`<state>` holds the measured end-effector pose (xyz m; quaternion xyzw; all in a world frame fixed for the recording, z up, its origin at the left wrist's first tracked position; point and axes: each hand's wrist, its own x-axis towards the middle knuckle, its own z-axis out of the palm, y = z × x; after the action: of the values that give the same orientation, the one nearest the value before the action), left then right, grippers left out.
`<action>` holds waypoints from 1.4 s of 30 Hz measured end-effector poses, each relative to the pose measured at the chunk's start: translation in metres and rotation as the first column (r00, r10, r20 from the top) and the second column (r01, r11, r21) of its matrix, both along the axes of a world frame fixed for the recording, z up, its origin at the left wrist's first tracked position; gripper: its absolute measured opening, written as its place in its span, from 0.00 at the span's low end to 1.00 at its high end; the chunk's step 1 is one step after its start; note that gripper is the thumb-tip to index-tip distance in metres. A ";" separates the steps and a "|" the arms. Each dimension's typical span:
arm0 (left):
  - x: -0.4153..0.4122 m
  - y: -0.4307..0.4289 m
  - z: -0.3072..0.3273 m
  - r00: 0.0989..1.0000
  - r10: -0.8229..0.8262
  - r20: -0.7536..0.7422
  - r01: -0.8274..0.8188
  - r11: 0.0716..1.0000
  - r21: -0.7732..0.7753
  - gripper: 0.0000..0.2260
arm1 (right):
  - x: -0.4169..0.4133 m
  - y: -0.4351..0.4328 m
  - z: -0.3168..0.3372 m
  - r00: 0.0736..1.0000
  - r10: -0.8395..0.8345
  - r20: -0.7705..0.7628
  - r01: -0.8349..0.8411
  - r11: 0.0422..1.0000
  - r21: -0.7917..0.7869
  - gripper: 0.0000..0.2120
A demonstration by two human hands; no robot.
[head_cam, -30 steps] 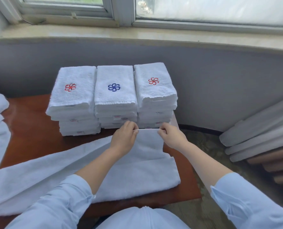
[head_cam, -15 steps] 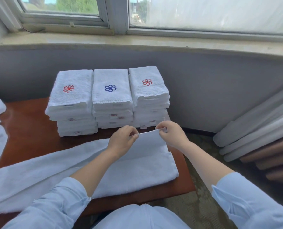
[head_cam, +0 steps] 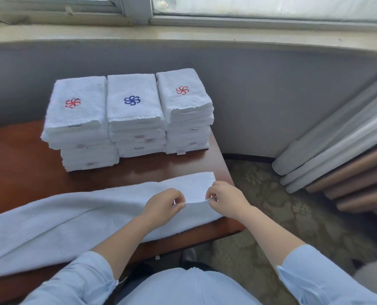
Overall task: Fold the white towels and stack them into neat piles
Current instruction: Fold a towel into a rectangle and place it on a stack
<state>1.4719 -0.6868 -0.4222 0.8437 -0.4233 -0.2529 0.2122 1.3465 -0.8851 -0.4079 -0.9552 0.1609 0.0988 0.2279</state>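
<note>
Towel [head_cam: 62, 227] end beyond left edge

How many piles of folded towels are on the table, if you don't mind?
3, side by side: red-marked left pile, blue-marked middle pile, red-marked right pile. Any behind them would be hidden.

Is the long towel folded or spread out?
Partly folded: a lengthwise fold line runs along the long towel, and the left hand and right hand pinch a lifted end layer.
</note>
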 end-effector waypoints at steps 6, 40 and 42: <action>-0.013 0.001 -0.017 0.991 -0.125 0.048 0.117 0.982 0.147 0.10 | -0.020 0.017 -0.021 0.993 0.051 -0.102 -0.055 0.998 -0.036 0.15; 0.010 0.136 -0.004 0.843 0.465 0.271 -0.484 0.875 0.001 0.14 | 0.088 0.130 -0.006 0.917 0.318 0.241 -0.335 0.941 0.034 0.15; 0.014 0.158 -0.003 0.806 0.525 0.273 -0.549 0.836 0.012 0.14 | 0.100 0.147 -0.008 0.896 0.378 0.232 -0.394 0.919 0.025 0.16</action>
<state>1.4860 -0.5291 -0.4249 0.9631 -0.1794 -0.0890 0.1797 1.4461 -0.7382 -0.4159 -0.9643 -0.0621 0.0402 0.2542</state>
